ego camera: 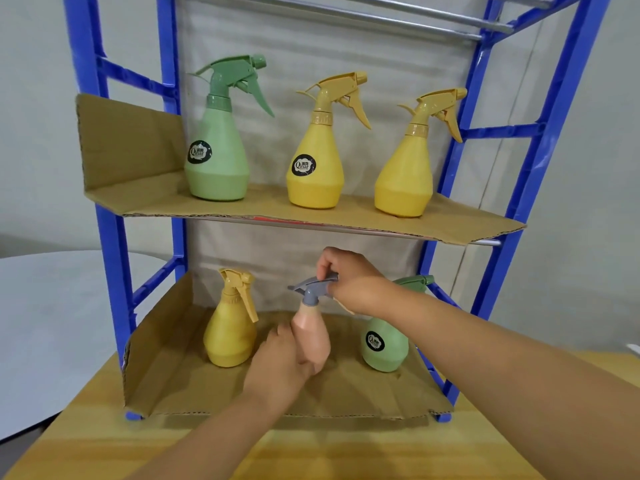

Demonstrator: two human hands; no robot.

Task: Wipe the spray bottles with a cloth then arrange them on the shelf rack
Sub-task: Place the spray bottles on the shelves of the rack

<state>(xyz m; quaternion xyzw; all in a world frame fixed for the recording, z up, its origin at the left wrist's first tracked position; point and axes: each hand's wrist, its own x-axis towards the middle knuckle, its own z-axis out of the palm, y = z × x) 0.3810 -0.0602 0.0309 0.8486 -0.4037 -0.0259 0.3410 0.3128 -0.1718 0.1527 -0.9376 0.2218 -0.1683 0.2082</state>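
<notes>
My L hand [277, 363] grips pink plastic grey-topped spray bottle [310, 327] by belly, R hand [356, 282] pinches its trigger head; prob light, slick.

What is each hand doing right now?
Left hand: grips the pink bottle by its body.
Right hand: pinches its grey sprayer head.

The right hand [349, 278] and wrist hide the neck of the lower green bottle [384, 344].
</notes>
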